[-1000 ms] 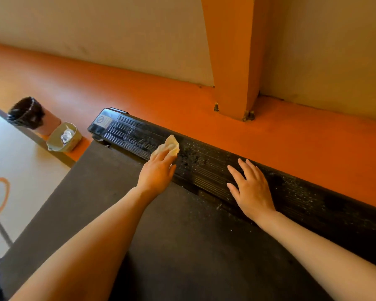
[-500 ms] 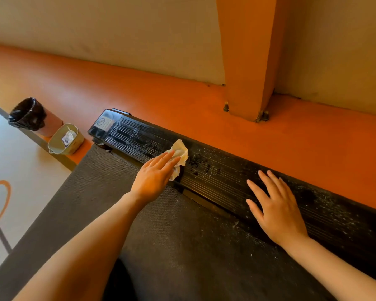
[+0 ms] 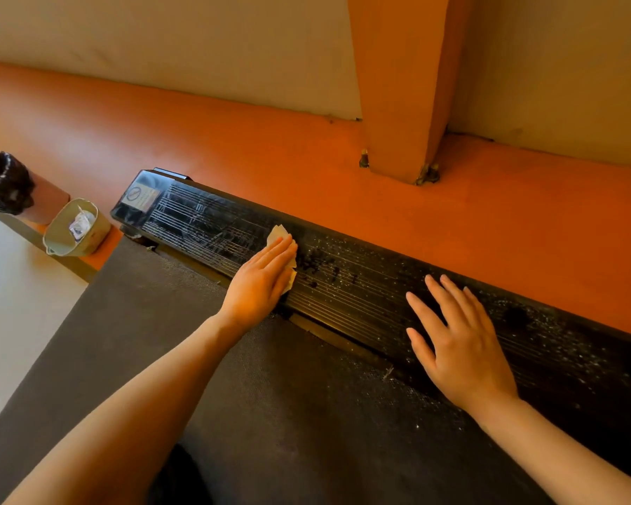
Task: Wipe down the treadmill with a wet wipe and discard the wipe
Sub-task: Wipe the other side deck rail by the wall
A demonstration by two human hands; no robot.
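The left hand (image 3: 261, 282) pressed a crumpled white wet wipe (image 3: 283, 249) flat-fingered onto the treadmill's black ribbed plastic side rail (image 3: 361, 297), apparently to scrub off dust, while the right hand (image 3: 459, 344) rested relaxed and spread on the rail, probably for support.

L hand (image 3: 261, 282) presses a wet wipe (image 3: 280, 238) flat on the treadmill's black ribbed side rail (image 3: 361, 297), fingers straight. R hand (image 3: 459, 344) rests open on the same rail, farther along, w/ white specks around it. Small bin (image 3: 75, 229) and black-bagged trash can (image 3: 4, 184) sit near the rail's far end.
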